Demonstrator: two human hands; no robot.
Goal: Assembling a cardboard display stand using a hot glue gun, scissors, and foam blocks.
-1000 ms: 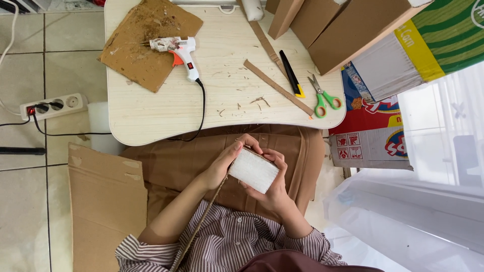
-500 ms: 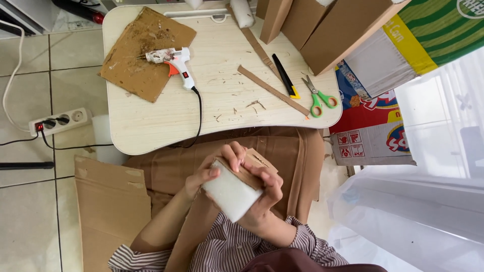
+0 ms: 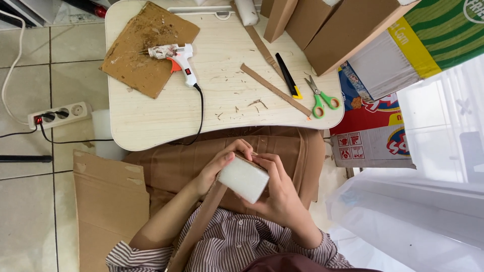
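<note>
- Left hand (image 3: pixel 218 166) and right hand (image 3: pixel 279 194) both clasped around a white foam block (image 3: pixel 243 178), over the lap.
- Block's long axis slanted, running from upper left by the left fingers down to lower right against the right palm; broad white face up.
- Cardboard strip (image 3: pixel 199 226) hanging below the block, along the left forearm.
- Beyond the hands on the table (image 3: pixel 151 126): glue gun (image 3: pixel 179 60), green-handled scissors (image 3: pixel 320 98).
</note>
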